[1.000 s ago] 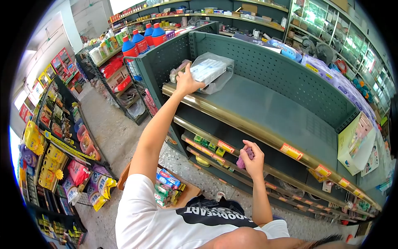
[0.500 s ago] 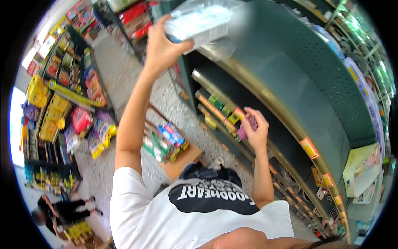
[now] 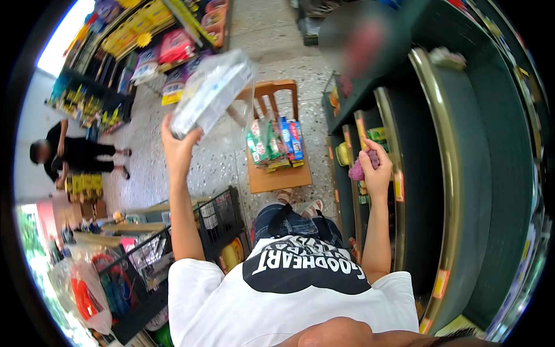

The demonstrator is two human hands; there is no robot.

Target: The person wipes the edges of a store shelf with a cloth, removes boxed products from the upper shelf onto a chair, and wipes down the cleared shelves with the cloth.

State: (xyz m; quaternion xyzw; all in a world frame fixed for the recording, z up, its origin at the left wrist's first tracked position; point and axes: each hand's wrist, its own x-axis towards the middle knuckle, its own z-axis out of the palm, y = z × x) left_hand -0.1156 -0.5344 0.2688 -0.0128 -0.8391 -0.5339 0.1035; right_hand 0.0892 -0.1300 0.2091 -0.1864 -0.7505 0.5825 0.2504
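Observation:
My left hand (image 3: 179,143) is closed on the near end of a white and pale blue package in a clear plastic bag (image 3: 211,98). It holds the package up over the floor, to the left of a wooden chair (image 3: 263,180). Printing on the package is too blurred to read. My right hand (image 3: 378,173) grips a crumpled purple cloth (image 3: 357,171) in front of the shelf unit (image 3: 430,150) on the right. The cloth is partly hidden by my fingers.
Green, red and blue packets (image 3: 277,141) stand on the chair seat. At left, a wire rack (image 3: 222,214) holds goods. Beyond it stands a person in black (image 3: 81,150). Bagged goods (image 3: 176,46) fill a display at the upper left. Small items sit on the lower right shelves.
My view has swung left, bringing the chair to the middle. My left hand has carried the bagged package away from the shelf's top, out over the aisle. The right hand keeps the cloth.

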